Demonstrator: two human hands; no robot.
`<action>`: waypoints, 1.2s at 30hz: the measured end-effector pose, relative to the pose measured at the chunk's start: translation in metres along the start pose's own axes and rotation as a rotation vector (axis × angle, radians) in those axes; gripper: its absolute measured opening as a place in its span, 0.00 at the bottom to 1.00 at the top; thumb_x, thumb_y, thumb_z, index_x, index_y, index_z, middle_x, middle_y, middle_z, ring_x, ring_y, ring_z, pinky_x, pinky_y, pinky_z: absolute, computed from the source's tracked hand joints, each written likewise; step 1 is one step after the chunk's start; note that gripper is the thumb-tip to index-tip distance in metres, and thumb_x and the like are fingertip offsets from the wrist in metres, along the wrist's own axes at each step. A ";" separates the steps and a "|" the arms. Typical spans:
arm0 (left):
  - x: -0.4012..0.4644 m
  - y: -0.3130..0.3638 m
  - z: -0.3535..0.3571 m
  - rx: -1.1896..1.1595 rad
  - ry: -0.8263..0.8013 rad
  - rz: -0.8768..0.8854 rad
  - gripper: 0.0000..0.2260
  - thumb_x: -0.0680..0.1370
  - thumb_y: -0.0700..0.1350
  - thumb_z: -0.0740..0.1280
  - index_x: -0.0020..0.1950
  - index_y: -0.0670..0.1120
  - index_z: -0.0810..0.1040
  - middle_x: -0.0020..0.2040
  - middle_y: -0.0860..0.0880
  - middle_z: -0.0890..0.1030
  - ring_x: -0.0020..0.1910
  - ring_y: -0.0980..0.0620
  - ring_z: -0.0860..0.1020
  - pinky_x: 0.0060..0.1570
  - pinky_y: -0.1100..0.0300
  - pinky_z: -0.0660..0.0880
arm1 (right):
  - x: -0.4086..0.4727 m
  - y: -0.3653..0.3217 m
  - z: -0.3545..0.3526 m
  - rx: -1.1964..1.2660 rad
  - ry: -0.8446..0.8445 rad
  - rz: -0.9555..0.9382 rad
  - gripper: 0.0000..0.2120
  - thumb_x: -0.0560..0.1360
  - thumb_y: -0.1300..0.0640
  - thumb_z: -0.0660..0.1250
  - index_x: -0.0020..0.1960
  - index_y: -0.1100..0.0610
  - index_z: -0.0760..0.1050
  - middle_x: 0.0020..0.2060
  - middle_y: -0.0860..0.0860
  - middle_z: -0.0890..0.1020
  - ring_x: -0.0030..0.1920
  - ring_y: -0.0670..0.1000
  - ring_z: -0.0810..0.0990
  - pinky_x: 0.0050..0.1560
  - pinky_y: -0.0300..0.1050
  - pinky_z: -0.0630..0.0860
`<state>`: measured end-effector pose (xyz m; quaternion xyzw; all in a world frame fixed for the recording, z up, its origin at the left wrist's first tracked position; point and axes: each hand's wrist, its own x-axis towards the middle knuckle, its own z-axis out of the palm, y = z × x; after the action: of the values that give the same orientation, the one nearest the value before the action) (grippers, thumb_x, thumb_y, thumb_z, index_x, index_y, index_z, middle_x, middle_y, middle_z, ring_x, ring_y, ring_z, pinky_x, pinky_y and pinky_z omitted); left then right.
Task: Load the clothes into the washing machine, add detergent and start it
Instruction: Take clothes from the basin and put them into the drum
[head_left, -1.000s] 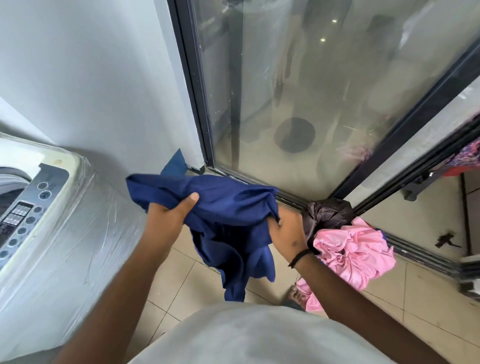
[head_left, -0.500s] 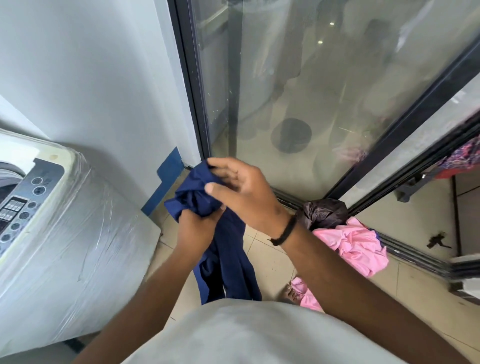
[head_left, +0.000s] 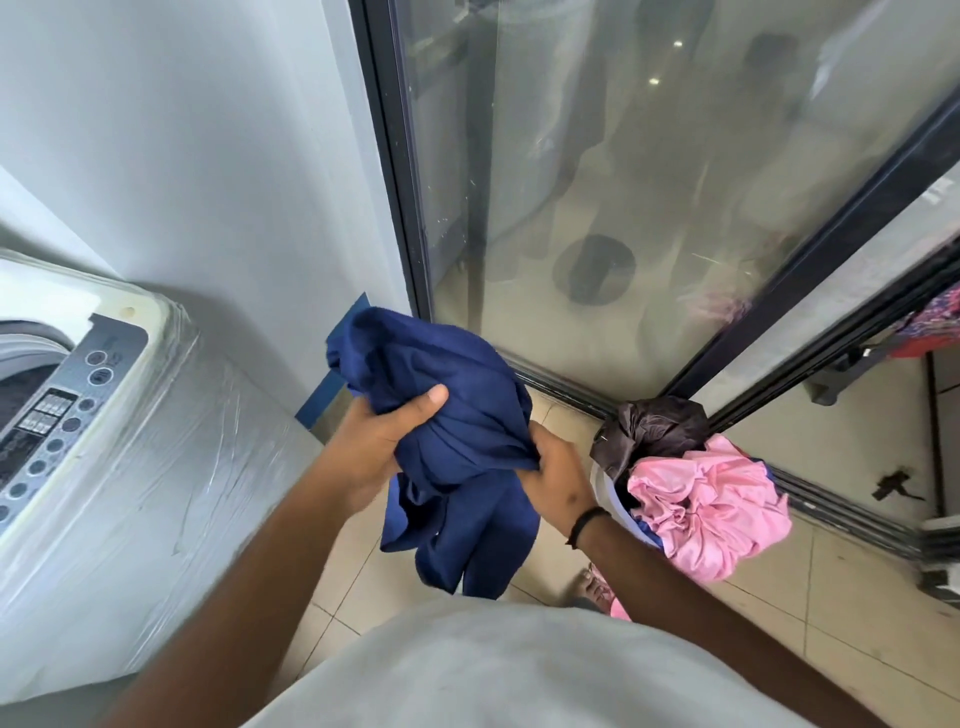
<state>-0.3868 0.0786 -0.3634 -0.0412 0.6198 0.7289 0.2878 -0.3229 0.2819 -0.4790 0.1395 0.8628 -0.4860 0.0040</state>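
A navy blue garment (head_left: 457, 415) hangs bunched between my two hands in the middle of the view. My left hand (head_left: 379, 436) grips its left side, thumb on top of the cloth. My right hand (head_left: 558, 480) grips its lower right folds; a black band sits on that wrist. The top-loading washing machine (head_left: 130, 467), wrapped in clear plastic, stands at the left with its control panel (head_left: 57, 410) showing and the drum opening at the far left edge. A pink garment (head_left: 706, 499) and a dark brown one (head_left: 654, 431) lie heaped in a white basket (head_left: 605, 493) to the right.
A white wall rises behind the machine. Glass sliding doors in black frames (head_left: 395, 156) close off the corner, their floor track (head_left: 841, 514) running right. The floor is beige tile (head_left: 779, 623). A blue tape strip (head_left: 324, 389) marks the wall base. My foot (head_left: 595, 584) shows below the basket.
My right hand came down from over the garment to grip its lower right side. My left hand shifted up and left, and the blue cloth is bunched fuller between them.
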 end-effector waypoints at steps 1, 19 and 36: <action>0.001 0.002 -0.011 0.175 0.047 -0.039 0.16 0.74 0.48 0.74 0.62 0.52 0.78 0.56 0.51 0.85 0.56 0.48 0.83 0.49 0.54 0.81 | 0.002 -0.002 -0.005 -0.046 -0.005 -0.007 0.11 0.69 0.64 0.60 0.49 0.53 0.73 0.33 0.48 0.79 0.36 0.48 0.73 0.38 0.55 0.78; 0.034 -0.037 0.009 1.372 -0.029 0.511 0.11 0.70 0.44 0.72 0.48 0.48 0.72 0.38 0.50 0.77 0.37 0.47 0.77 0.33 0.57 0.66 | 0.000 -0.080 -0.036 -0.225 -0.071 -0.339 0.23 0.65 0.62 0.70 0.58 0.50 0.71 0.50 0.47 0.79 0.48 0.52 0.79 0.46 0.47 0.76; 0.018 0.025 -0.036 1.261 -0.150 0.705 0.16 0.67 0.49 0.64 0.53 0.55 0.81 0.60 0.52 0.82 0.58 0.49 0.77 0.57 0.48 0.75 | -0.014 0.078 0.000 -0.328 -0.114 0.210 0.11 0.75 0.60 0.60 0.41 0.45 0.71 0.31 0.47 0.75 0.37 0.54 0.75 0.36 0.49 0.70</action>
<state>-0.4242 0.0498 -0.3572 0.3849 0.8771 0.2835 0.0463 -0.2903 0.3167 -0.5428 0.1983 0.9094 -0.3432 0.1260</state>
